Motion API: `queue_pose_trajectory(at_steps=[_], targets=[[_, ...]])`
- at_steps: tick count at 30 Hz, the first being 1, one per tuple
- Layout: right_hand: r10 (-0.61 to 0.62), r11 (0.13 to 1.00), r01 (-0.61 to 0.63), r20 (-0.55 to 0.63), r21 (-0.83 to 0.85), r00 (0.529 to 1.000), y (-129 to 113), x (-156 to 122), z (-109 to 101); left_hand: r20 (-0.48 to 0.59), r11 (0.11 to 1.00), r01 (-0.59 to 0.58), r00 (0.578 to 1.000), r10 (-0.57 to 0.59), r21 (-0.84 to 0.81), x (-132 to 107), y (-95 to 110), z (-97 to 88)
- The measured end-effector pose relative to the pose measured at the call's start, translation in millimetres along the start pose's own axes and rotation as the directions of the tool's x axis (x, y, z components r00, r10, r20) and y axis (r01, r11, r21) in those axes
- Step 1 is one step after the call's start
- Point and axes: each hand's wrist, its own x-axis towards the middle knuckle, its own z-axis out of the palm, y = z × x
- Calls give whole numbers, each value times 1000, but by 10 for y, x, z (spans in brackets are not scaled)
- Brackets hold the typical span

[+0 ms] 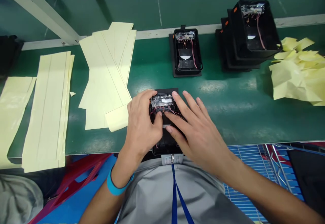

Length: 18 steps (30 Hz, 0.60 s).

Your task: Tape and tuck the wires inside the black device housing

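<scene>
A black open device housing with a circuit board and thin red wires lies on the green belt right in front of me. My left hand curls around its left side, thumb pressing down near the middle of the wiring. My right hand rests over its right side with fingers stretched out and spread, the thumb touching the inside of the housing.
Yellow paper backing strips lie spread on the left, more further left. A crumpled yellow pile sits at right. Another open housing stands behind, a stack of housings at back right. A blue wire rack is below right.
</scene>
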Motion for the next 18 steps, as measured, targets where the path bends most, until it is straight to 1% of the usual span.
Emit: queue_pose_trajectory(at_steps=[3, 7, 12, 18], targets=[[95, 989, -94, -7, 113, 995, -89, -50, 77, 0, 1000, -6, 1000, 6, -15, -25, -5, -7], [173, 975, -169, -12, 143, 985, -200, -48, 141, 8, 998, 5, 1000, -5, -63, -54, -9, -31], [172, 974, -171, 1, 147, 985, -214, -21, 153, 18, 996, 1, 1000, 1, -86, -101, -27, -60], [156, 978, -157, 21, 138, 988, -212, -11, 130, -2, 996, 5, 1000, -5, -87, -118, -31, -22]])
